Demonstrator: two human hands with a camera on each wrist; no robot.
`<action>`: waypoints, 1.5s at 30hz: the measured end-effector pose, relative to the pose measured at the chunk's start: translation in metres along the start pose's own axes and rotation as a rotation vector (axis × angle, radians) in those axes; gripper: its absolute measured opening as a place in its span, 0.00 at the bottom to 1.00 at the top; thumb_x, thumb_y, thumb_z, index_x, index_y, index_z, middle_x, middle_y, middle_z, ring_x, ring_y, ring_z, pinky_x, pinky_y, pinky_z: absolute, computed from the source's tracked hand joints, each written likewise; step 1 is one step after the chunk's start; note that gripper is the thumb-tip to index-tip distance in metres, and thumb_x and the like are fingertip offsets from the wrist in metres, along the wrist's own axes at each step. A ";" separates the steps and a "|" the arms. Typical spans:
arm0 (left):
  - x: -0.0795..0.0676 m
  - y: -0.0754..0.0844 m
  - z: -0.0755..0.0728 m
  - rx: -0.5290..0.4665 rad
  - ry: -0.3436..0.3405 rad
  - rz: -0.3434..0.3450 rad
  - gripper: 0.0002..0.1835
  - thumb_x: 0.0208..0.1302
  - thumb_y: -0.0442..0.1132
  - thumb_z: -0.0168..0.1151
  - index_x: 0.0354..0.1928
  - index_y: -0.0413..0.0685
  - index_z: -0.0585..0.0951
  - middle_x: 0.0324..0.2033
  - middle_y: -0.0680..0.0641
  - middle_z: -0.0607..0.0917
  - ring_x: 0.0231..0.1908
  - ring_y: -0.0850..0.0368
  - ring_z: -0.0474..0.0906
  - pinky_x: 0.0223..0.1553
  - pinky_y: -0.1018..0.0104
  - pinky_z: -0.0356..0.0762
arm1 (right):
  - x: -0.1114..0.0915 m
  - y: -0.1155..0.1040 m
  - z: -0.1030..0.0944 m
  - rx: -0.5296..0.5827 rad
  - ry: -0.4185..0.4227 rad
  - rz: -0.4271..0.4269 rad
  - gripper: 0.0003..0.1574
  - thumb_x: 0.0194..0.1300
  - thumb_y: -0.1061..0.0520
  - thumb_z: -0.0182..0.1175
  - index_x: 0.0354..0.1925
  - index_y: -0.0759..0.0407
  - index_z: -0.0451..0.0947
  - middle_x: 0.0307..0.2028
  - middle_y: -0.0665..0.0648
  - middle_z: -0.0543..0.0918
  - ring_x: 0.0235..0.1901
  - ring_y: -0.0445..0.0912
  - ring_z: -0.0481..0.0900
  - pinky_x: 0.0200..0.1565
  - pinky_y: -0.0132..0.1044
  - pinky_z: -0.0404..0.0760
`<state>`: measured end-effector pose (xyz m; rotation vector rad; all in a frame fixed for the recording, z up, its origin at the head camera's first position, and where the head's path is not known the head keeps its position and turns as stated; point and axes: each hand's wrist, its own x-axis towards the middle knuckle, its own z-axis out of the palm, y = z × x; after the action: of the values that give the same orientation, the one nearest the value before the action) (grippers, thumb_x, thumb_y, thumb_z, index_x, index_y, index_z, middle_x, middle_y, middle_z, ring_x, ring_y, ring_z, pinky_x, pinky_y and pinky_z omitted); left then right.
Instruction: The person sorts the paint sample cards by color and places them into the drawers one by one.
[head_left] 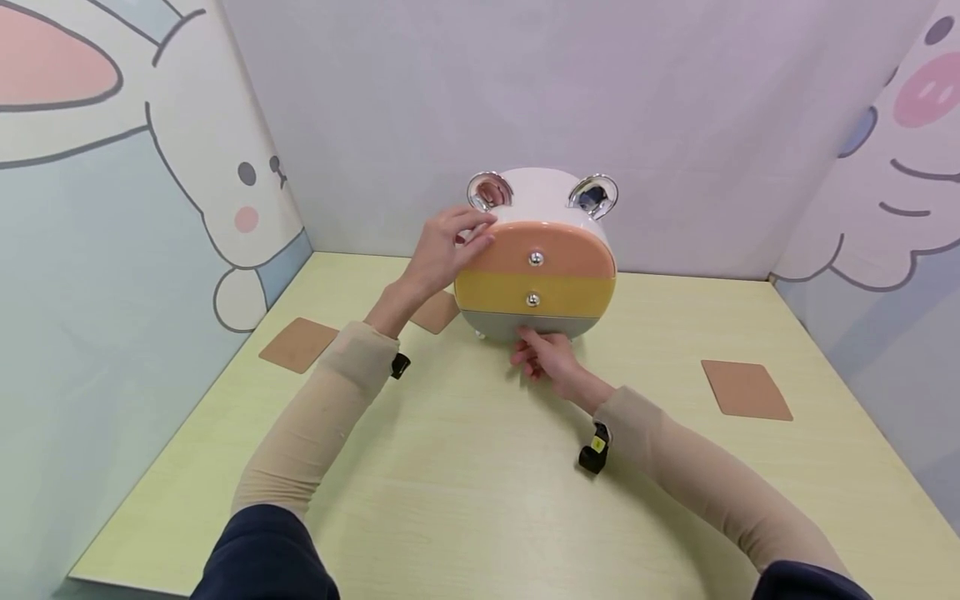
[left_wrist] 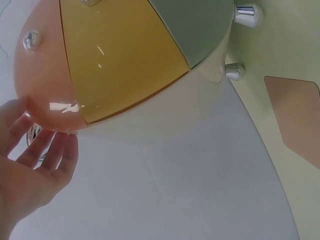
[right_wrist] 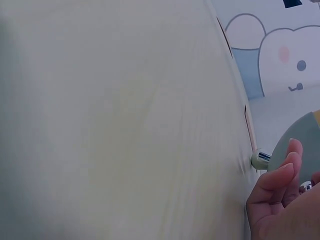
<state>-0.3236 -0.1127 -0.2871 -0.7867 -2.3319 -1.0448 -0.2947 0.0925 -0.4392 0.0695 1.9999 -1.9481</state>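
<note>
A rounded toy-like drawer cabinet [head_left: 536, 293] stands upright on short chrome feet, its front striped with an orange drawer [head_left: 502, 243], a yellow drawer [head_left: 495, 292] and a grey-green drawer [head_left: 495, 323]. My left hand [head_left: 448, 246] holds the cabinet's upper left edge, thumb on the orange front and fingers around the side, as the left wrist view shows. My right hand [head_left: 551, 358] is at the grey-green drawer, its thumb and fingers around a chrome knob [right_wrist: 306, 186], which the hand hides in the head view. All three drawers sit flush in the front.
Brown square mats lie on the pale table [head_left: 480, 483]: one at the left [head_left: 298, 344], one behind my left forearm [head_left: 435, 312], one at the right [head_left: 747, 390]. Two chrome ears [head_left: 592, 196] stick out from the cabinet's top. Cartoon-printed walls [head_left: 375, 125] enclose the table.
</note>
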 end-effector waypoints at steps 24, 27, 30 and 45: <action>0.001 -0.002 -0.002 -0.002 -0.013 -0.019 0.16 0.64 0.41 0.64 0.51 0.43 0.83 0.51 0.44 0.83 0.49 0.51 0.77 0.45 0.60 0.82 | -0.030 0.007 0.006 -0.041 -0.026 0.030 0.28 0.70 0.43 0.54 0.40 0.70 0.76 0.17 0.47 0.82 0.14 0.40 0.70 0.20 0.32 0.70; 0.001 -0.002 -0.001 0.004 -0.016 -0.017 0.16 0.63 0.42 0.64 0.51 0.43 0.83 0.51 0.44 0.83 0.49 0.51 0.77 0.45 0.60 0.82 | -0.037 0.009 0.006 -0.045 -0.032 0.031 0.28 0.70 0.43 0.54 0.39 0.71 0.76 0.17 0.47 0.82 0.14 0.40 0.70 0.20 0.32 0.69; 0.001 -0.002 0.000 0.004 -0.017 -0.017 0.17 0.63 0.42 0.65 0.52 0.43 0.83 0.51 0.44 0.83 0.49 0.51 0.77 0.45 0.60 0.82 | -0.044 0.010 0.007 -0.048 -0.041 0.034 0.28 0.70 0.43 0.55 0.39 0.71 0.76 0.17 0.47 0.82 0.13 0.40 0.70 0.20 0.32 0.69; 0.001 0.000 0.000 -0.003 -0.026 -0.040 0.17 0.64 0.42 0.64 0.53 0.44 0.83 0.52 0.45 0.83 0.51 0.51 0.76 0.46 0.60 0.82 | -0.075 0.018 0.013 -0.054 -0.061 0.055 0.29 0.68 0.42 0.57 0.37 0.70 0.77 0.15 0.47 0.80 0.13 0.39 0.69 0.19 0.31 0.68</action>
<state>-0.3241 -0.1130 -0.2867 -0.7618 -2.3776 -1.0619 -0.2168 0.0959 -0.4355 0.0509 1.9890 -1.8389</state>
